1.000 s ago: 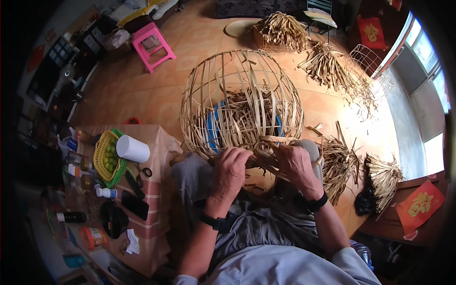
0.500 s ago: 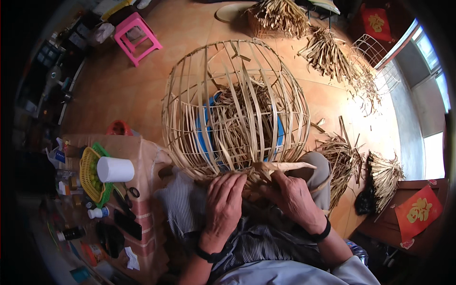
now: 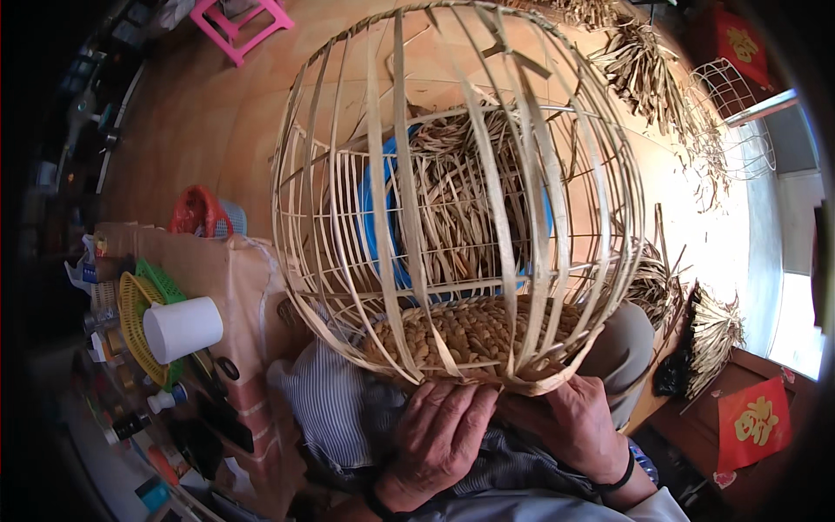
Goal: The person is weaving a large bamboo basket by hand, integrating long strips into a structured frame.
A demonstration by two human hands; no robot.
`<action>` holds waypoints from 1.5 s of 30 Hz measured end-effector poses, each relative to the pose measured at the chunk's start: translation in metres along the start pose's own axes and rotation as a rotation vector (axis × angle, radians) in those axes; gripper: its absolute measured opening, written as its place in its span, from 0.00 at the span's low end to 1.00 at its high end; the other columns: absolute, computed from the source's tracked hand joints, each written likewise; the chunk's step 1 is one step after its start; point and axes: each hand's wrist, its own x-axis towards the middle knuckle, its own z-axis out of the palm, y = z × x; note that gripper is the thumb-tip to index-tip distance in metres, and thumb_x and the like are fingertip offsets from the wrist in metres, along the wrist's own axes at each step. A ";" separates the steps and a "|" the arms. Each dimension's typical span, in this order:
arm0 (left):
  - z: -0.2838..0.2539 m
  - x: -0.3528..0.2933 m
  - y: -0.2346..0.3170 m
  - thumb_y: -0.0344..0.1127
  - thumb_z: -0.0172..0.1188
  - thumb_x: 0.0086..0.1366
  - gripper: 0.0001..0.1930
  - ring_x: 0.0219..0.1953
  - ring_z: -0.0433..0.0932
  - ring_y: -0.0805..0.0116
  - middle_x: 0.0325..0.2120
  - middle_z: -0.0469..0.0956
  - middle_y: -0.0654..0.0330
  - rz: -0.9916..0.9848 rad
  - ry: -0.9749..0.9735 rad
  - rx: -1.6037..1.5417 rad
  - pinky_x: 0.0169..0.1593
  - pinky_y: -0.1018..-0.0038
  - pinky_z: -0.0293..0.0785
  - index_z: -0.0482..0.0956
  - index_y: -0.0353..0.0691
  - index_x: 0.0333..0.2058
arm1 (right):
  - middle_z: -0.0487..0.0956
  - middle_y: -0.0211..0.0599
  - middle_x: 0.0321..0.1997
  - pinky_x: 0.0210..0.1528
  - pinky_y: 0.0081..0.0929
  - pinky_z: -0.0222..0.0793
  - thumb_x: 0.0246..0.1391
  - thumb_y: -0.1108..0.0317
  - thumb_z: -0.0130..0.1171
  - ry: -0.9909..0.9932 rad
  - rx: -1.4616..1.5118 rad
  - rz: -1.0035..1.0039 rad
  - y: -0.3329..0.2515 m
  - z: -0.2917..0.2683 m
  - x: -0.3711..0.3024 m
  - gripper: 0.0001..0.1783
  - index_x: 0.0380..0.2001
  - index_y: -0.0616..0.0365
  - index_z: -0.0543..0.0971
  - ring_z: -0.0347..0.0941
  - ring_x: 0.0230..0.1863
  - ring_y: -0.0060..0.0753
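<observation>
I'm watching the wicker frame (image 3: 490,183) standing in front of the person, its near rim meeting both hands. The left hand (image 3: 448,426) is clamping that rim, fingers lying together over the edge; the right hand (image 3: 574,426) is touching the rim just right of it, fingertips hiding, so I cannot tell whether its grip is closing. Versus half a second ago: the frame is taking up more of the view, a brown braided panel (image 3: 470,331) is now showing through its near bars, and the pale strip (image 3: 557,381) is curving along the near rim instead of jutting rightward. Beyond the frame, a blue tub (image 3: 376,209) is holding dry strips (image 3: 444,226). Left of the frame, the bench (image 3: 248,304) is carrying a white canister (image 3: 184,331) and a yellow basket (image 3: 137,313). Right of the frame, a straw bundle (image 3: 713,335) is resting on the floor.
</observation>
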 end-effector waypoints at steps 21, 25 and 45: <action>-0.016 -0.014 0.009 0.32 0.60 0.72 0.24 0.67 0.79 0.50 0.67 0.78 0.51 -0.170 -0.179 -0.040 0.74 0.55 0.67 0.80 0.35 0.65 | 0.70 0.23 0.20 0.23 0.27 0.70 0.80 0.54 0.53 0.598 1.140 0.505 0.060 -0.041 -0.078 0.17 0.43 0.57 0.78 0.67 0.16 0.22; -0.001 -0.018 0.007 0.28 0.62 0.71 0.20 0.64 0.81 0.50 0.61 0.82 0.54 -0.135 -0.077 0.028 0.70 0.54 0.72 0.83 0.36 0.61 | 0.76 0.24 0.27 0.27 0.22 0.72 0.75 0.65 0.57 0.482 0.798 0.550 0.061 -0.049 -0.098 0.08 0.48 0.58 0.77 0.75 0.24 0.21; 0.000 -0.004 0.001 0.18 0.62 0.68 0.22 0.54 0.84 0.50 0.50 0.84 0.52 0.132 0.088 0.026 0.58 0.58 0.83 0.84 0.41 0.59 | 0.80 0.46 0.40 0.40 0.46 0.77 0.57 0.62 0.76 0.262 -0.268 -0.031 0.002 -0.019 -0.097 0.18 0.45 0.59 0.82 0.79 0.39 0.56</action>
